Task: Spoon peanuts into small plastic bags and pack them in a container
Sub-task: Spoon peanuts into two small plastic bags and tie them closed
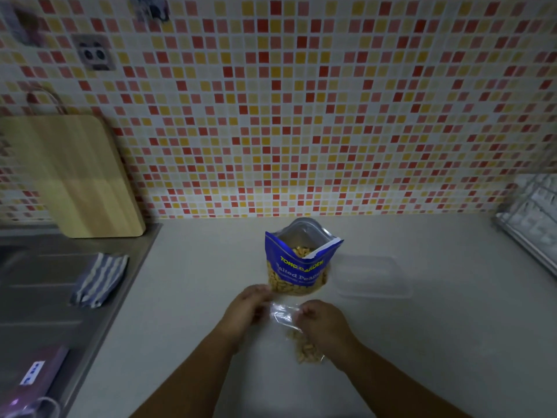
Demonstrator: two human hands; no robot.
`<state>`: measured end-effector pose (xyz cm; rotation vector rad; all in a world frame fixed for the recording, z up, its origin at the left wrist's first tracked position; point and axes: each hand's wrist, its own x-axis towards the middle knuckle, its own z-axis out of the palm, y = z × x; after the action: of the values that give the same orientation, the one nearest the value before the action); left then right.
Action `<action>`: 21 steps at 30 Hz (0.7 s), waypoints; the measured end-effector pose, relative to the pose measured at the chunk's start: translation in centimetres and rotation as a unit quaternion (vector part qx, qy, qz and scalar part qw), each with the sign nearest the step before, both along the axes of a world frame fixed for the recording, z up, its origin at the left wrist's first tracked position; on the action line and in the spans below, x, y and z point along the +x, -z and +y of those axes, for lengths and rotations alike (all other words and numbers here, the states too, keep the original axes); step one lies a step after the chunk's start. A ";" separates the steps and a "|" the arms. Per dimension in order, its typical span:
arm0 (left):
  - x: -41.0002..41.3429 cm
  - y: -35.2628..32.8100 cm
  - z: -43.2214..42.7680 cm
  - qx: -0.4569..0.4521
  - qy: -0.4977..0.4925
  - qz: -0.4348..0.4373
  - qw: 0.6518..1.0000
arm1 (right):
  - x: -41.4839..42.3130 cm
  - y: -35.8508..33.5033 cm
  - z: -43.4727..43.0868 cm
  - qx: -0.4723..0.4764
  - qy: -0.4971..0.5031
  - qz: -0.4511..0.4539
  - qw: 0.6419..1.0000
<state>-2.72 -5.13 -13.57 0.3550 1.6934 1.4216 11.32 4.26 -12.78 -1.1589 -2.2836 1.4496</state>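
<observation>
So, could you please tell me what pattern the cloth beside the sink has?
The folded cloth has blue and white stripes, shown in the head view.

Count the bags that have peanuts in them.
2. The blue packet stands open on the counter; the small clear bag is in front of it, held by the left hand and right hand. Others may lie outside the view.

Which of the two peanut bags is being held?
The small clear bag, held at its top by the left hand and right hand. The blue pouch stands upright on the counter behind it, mouth open.
</observation>
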 end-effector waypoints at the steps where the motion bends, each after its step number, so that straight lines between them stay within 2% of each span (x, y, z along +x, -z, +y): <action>1: -0.5 0.2 0.3 -0.007 -0.028 0.042 0.999 | -0.1 0.2 0.1 -0.006 -0.005 -0.019 1.000; 2: -1.2 0.7 0.5 -0.035 -0.028 0.121 0.992 | -0.3 0.3 0.1 -0.012 -0.014 -0.033 0.999; 3: -1.9 1.5 0.5 -0.088 0.021 0.235 0.968 | -0.5 0.4 0.1 -0.011 -0.026 -0.050 0.998; 4: -2.6 2.4 0.3 -0.164 0.100 0.352 0.916 | -0.7 0.7 0.1 -0.001 -0.041 -0.063 0.997; 5: -3.3 3.5 0.1 -0.220 0.167 0.434 0.858 | -0.9 0.9 0.1 0.016 -0.054 -0.078 0.995; 6: -4.0 4.7 0.1 -0.253 0.197 0.470 0.822 | -1.1 1.1 0.2 0.040 -0.062 -0.088 0.993; 7: -4.4 5.5 -0.1 -0.266 0.199 0.471 0.818 | -1.3 1.4 0.2 0.069 -0.063 -0.095 0.991; 11: -4.4 3.5 -0.6 -0.242 0.116 0.396 0.878 | -1.8 2.7 0.5 0.220 -0.041 -0.118 0.968; 14: -4.9 2.4 -1.2 -0.230 0.055 0.364 0.901 | -2.2 3.5 0.6 0.302 -0.035 -0.129 0.944; 18: -5.3 0.6 -2.4 -0.141 -0.018 0.242 0.960 | -2.3 4.3 1.0 0.362 -0.041 -0.152 0.919; 20: -5.0 -0.8 -2.9 -0.086 0.017 0.154 0.984 | -2.2 3.7 0.7 0.334 -0.035 -0.077 0.939; 21: -4.7 -1.4 -3.0 -0.062 0.051 0.116 0.990 | -2.3 2.9 0.2 0.280 -0.031 -0.036 0.959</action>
<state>-7.40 -8.13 -12.17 0.5467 1.9115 1.2317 9.01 4.46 -15.64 -0.9746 -2.5490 0.6926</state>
